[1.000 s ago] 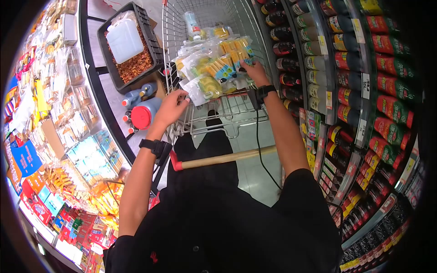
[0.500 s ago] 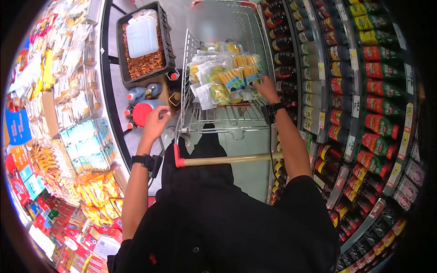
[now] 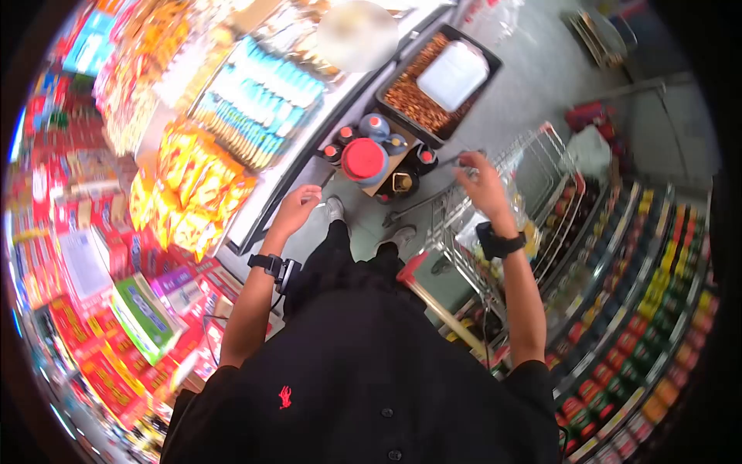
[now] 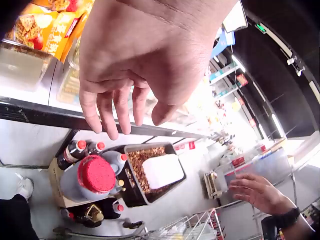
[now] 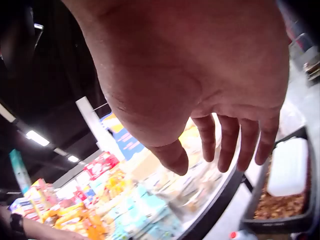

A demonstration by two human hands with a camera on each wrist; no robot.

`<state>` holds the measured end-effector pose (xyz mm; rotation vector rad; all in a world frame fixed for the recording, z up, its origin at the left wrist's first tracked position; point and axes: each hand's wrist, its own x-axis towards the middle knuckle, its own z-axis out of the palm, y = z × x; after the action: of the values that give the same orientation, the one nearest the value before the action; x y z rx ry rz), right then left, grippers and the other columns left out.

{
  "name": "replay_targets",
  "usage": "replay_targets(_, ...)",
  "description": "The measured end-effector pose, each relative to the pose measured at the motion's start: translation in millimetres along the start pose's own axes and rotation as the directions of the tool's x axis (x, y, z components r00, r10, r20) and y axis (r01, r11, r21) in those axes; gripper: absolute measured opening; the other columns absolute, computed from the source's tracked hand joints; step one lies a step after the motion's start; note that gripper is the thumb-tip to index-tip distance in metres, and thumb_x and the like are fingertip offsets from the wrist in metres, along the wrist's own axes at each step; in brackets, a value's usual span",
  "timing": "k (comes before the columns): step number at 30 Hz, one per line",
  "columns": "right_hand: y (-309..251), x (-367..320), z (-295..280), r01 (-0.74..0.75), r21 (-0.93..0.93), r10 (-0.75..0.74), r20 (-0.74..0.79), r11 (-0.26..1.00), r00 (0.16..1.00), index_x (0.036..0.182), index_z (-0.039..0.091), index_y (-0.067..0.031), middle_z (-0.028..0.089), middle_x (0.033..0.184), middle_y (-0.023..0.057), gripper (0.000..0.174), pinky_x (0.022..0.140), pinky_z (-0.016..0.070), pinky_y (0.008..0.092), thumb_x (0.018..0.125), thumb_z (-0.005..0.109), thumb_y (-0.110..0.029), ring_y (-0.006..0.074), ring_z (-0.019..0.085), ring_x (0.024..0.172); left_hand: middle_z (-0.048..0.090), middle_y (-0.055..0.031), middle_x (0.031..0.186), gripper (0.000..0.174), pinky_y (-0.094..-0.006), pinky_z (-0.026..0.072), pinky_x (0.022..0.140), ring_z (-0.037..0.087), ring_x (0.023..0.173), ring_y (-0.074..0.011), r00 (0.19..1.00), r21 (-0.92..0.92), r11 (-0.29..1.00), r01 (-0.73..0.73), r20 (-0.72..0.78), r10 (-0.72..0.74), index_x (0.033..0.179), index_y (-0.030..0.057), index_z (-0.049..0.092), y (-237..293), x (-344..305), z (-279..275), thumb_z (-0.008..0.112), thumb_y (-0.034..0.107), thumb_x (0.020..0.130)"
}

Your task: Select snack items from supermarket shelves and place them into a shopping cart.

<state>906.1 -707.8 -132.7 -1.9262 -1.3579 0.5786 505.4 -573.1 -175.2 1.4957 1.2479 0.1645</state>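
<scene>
My left hand (image 3: 296,210) hovers with relaxed fingers and nothing in them, close to the display shelf's edge; in the left wrist view its fingers hang down (image 4: 120,107). My right hand (image 3: 485,189) is raised over the side of the wire shopping cart (image 3: 506,158), also holding nothing. Its fingers (image 5: 230,142) are loosely spread in the right wrist view. Clear bags (image 3: 473,232) in the cart are mostly hidden behind the right forearm. The cart's wooden handle (image 3: 448,313) slants across at my right side.
A black crate (image 3: 440,131) of reddish-brown bits, with a white plastic container (image 3: 454,75) on top, stands on the floor beside the shelf. Near it are a red-lidded jug (image 3: 363,158) and several bottles. Orange snack bags (image 3: 193,189) fill the left display; bottle shelves (image 3: 610,325) line the right.
The view has turned left, so the cart now lies to the right, tilted. My right hand has left the yellow packs in the cart and come up empty. The left hand stays empty.
</scene>
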Motion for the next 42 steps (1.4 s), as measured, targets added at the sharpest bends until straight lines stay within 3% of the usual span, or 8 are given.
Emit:
replay_targets(5, -132.5, 106.1, 132.8, 0.317, 0.169, -0.357, 0.346, 0.933, 0.867, 0.107, 0.058, -0.0004, 0.064, 0.104, 0.019, 0.034, 0.083, 0.0501, 0.0405, 0.078, 0.071, -0.013, 0.035, 0.063, 0.097, 0.064, -0.0132, 0.117, 0.035, -0.0335, 0.0489, 0.089, 0.065, 0.104, -0.0227, 0.967, -0.102, 0.984, -0.143, -0.225, 0.117, 0.118, 0.002, 0.058, 18.2, 9.9, -63.7, 0.063, 0.022, 0.09)
replay_targets(11, -224.4, 208.7, 275.3, 0.429, 0.106, -0.424, 0.482, 0.897, 0.767, 0.119, 0.051, -0.0023, 0.063, 0.099, 0.0209, 0.053, 0.081, 0.0486, 0.045, 0.075, 0.074, -0.021, 0.039, 0.06, 0.095, 0.067, -0.0127, 0.106, 0.032, -0.034, 0.0515, 0.082, 0.067, 0.094, -0.0242, 0.728, 0.36, 0.889, -0.282, -0.524, 0.443, 0.114, 0.0027, 0.061, 94.2, 48.7, -221.3, 0.068, 0.014, 0.085)
replay_targets(16, -249.2, 312.6, 358.6, 0.28, 0.195, -0.339, 0.431, 0.94, 0.837, 0.127, 0.045, -0.0008, 0.059, 0.112, 0.0257, 0.071, 0.089, 0.0483, 0.0438, 0.069, 0.081, -0.022, 0.039, 0.057, 0.108, 0.069, -0.0126, 0.103, 0.035, -0.0372, 0.0531, 0.081, 0.067, 0.093, -0.0274, 0.913, 0.566, 0.824, 0.024, -0.348, 0.213, 0.104, 0.0041, 0.067, 104.3, 127.2, -337.1, 0.078, 0.02, 0.075)
replay_targets(18, -252.6, 340.8, 384.6, 0.249, 0.11, -0.272, 0.448, 0.962, 0.851, 0.132, 0.042, -0.0009, 0.054, 0.122, 0.0277, 0.081, 0.093, 0.0474, 0.0434, 0.066, 0.083, -0.024, 0.0412, 0.054, 0.112, 0.068, -0.0149, 0.109, 0.038, -0.0418, 0.0532, 0.085, 0.066, 0.1, -0.0316, 0.968, 0.682, 0.698, 0.219, -0.239, -0.07, 0.107, 0.0034, 0.067, 112.7, 150.9, -347.7, 0.078, 0.02, 0.075)
replay_targets(25, -251.8, 377.9, 421.7, 0.39, 0.16, -0.419, 0.449, 0.907, 0.789, 0.127, 0.051, -0.0018, 0.059, 0.122, 0.0187, 0.075, 0.096, 0.0457, 0.0358, 0.067, 0.085, -0.03, 0.0313, 0.058, 0.112, 0.066, -0.0152, 0.116, 0.039, -0.0436, 0.0539, 0.089, 0.064, 0.108, -0.0324, 0.935, 0.687, 0.637, 0.349, -0.302, -0.187, 0.112, 0.0063, 0.067, 71.5, 216.9, -335.2, 0.077, 0.018, 0.076)
replay_targets(32, -234.7, 388.6, 426.6, 0.124, 0.36, -0.211, 0.213, 0.925, 0.954, 0.113, 0.054, 0.0016, 0.06, 0.113, 0.0245, 0.043, 0.092, 0.0471, 0.0422, 0.081, 0.071, -0.023, 0.0378, 0.058, 0.106, 0.068, -0.0163, 0.104, 0.03, -0.0398, 0.0555, 0.079, 0.067, 0.098, -0.0316, 0.929, 0.781, 0.571, 0.252, -0.36, 0.083, 0.105, 0.0014, 0.066, 44.1, 233.3, -306.2, 0.07, 0.013, 0.078)
replay_targets(38, -233.2, 397.1, 441.1, 0.257, 0.08, -0.254, -0.035, 0.963, 0.966, 0.129, 0.039, 0.0041, 0.049, 0.125, 0.0293, 0.063, 0.099, 0.042, 0.0461, 0.077, 0.069, -0.014, 0.0442, 0.049, 0.117, 0.058, -0.0115, 0.109, 0.026, -0.0368, 0.0466, 0.078, 0.059, 0.096, -0.0233, 0.87, 0.9, 0.214, 0.38, -0.426, 0.248, 0.112, 0.002, 0.061, 41.5, 244.8, -275.9, 0.058, 0.013, 0.088)
replay_targets(42, -230.7, 401.1, 440.4, 0.204, 0.127, -0.209, 0.023, 0.971, 0.978, 0.133, 0.035, 0.0064, 0.048, 0.127, 0.0304, 0.071, 0.101, 0.0406, 0.0455, 0.074, 0.072, -0.011, 0.0449, 0.047, 0.119, 0.06, -0.0099, 0.108, 0.017, -0.035, 0.048, 0.079, 0.061, 0.099, -0.0247, 0.865, 0.914, 0.331, 0.234, -0.351, 0.358, 0.1, 0.009, 0.062, 44.7, 247.5, -285.5, 0.063, 0.012, 0.083)
